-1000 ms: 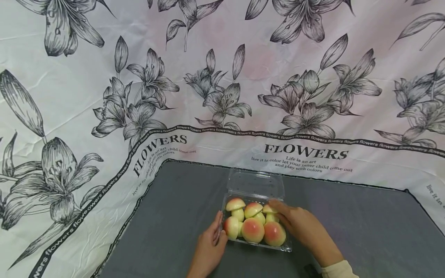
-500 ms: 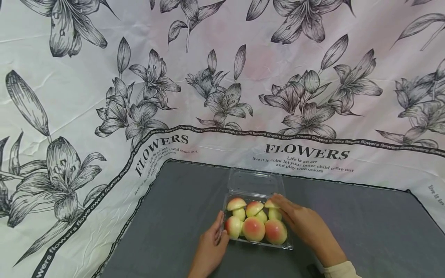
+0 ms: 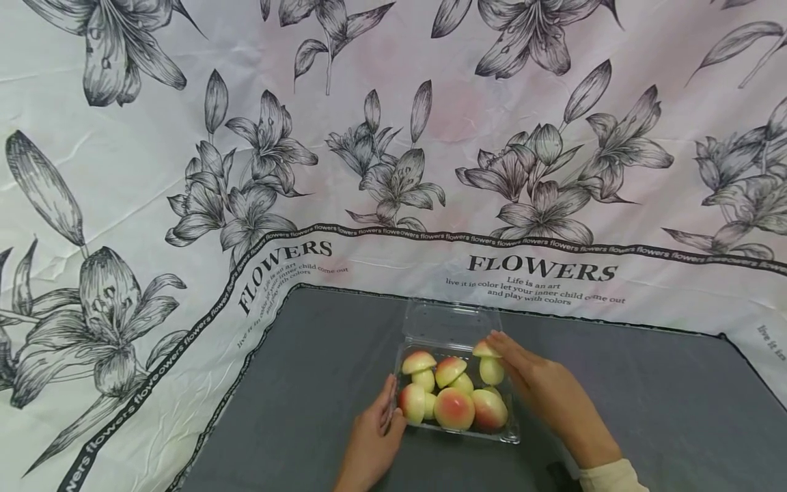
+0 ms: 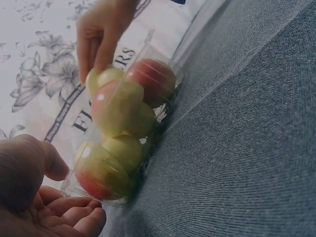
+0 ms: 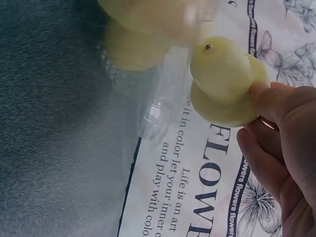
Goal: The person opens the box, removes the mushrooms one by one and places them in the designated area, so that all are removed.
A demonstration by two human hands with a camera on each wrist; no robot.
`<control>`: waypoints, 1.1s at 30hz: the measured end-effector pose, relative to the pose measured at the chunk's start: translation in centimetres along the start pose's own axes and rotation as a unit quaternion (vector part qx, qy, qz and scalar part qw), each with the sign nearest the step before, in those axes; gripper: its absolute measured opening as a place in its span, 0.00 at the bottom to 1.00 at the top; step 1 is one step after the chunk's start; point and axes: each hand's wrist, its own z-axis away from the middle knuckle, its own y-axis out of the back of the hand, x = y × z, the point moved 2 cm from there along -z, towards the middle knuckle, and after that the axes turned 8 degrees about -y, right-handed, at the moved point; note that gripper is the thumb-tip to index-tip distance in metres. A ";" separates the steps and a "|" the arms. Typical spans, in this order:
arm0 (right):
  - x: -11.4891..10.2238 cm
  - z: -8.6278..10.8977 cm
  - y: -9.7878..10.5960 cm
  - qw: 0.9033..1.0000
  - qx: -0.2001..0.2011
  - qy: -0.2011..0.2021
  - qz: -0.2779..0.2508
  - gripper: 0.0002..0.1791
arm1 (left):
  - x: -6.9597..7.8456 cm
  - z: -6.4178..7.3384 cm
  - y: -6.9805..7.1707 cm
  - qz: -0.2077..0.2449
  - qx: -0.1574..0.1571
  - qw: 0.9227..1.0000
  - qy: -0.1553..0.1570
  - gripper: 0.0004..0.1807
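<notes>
A clear plastic clamshell box [image 3: 515, 436] stands on the grey surface with its lid [image 3: 451, 322] folded back. My left hand [image 3: 371, 434] pinches the box's left wall between thumb and fingers, which the left wrist view also shows. In my right hand [image 3: 553, 393] is a yellow mushroom-shaped piece [image 5: 222, 74] with a reddish cap, pinched by the cap and raised above the box's back right corner. Several similar mushroom-shaped pieces [image 3: 453, 408] lie in the box in two rows, with caps facing various ways. Fingers of the right hand partly cover the held cap.
A grey cloth surface [image 3: 307, 383] surrounds the box. Behind and to the left rises a white sheet [image 3: 393, 260] printed with flowers and lettering. A small dark object [image 3: 561, 475] sits beside the right sleeve, mostly out of view.
My right hand has lifted the back right mushroom-shaped piece up from its row. The front right piece has tilted slightly. My left hand keeps its hold on the box.
</notes>
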 end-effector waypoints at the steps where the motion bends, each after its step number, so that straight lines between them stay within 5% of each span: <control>1: 0.1 0.0 0.1 1.000 -0.003 -0.004 -0.002 0.35 | 0.0 0.0 -0.1 0.000 0.000 1.000 -0.001 0.36; 21: 1.9 0.3 3.4 0.997 0.080 -0.010 -0.005 0.37 | 0.0 -0.1 -0.1 -0.004 0.007 1.000 -0.013 0.35; 33: 3.8 0.8 4.3 0.996 0.083 -0.026 0.009 0.34 | -0.1 0.0 -0.1 -0.003 0.006 1.000 -0.016 0.35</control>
